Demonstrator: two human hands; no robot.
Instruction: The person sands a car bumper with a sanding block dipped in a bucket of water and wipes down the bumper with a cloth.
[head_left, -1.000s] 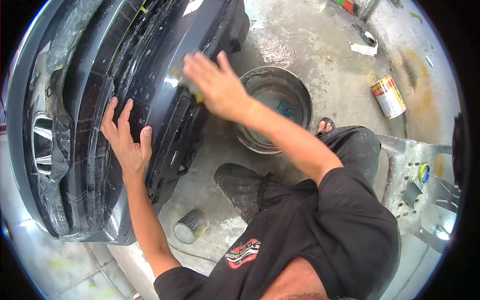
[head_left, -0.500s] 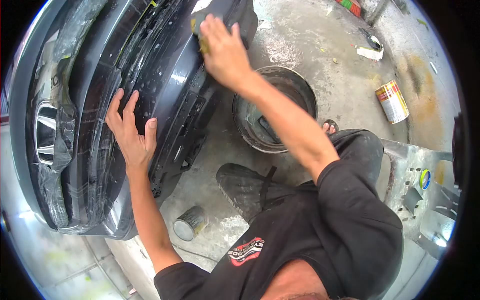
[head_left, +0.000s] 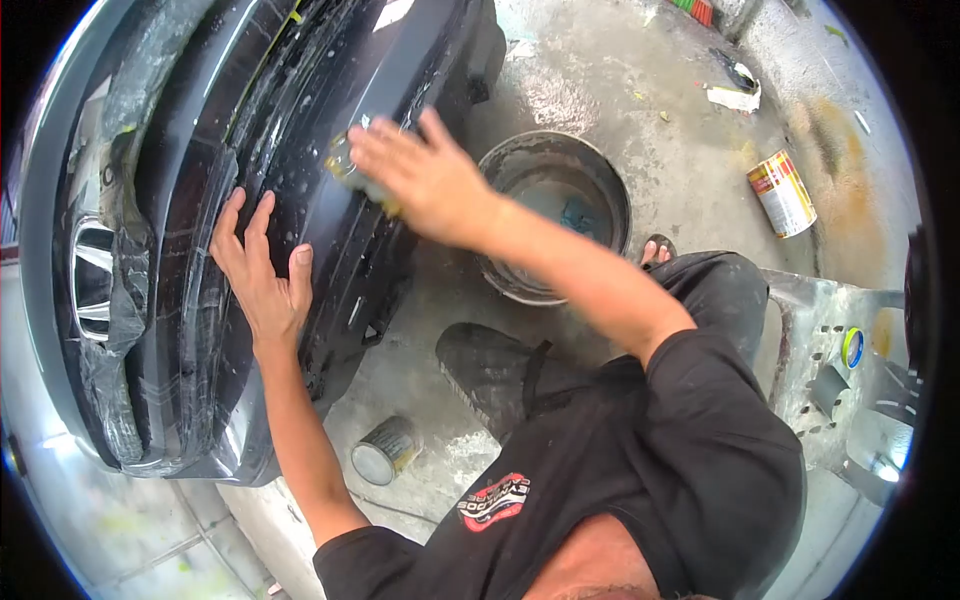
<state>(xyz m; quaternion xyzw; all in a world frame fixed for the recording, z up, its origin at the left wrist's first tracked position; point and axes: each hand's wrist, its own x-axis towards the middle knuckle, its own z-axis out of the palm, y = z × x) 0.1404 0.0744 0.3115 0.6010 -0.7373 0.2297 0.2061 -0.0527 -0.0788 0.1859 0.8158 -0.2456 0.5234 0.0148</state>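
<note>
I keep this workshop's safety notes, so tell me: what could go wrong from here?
The bumper might shift under the rubbing: the left hand rests on it with spread fingers rather than gripping it.

The yellowish pad under the right hand reaches close to the bumper's edge, so it could slip off or catch there.

The basin stands beside the person's foot; a careless step could knock it.
</note>
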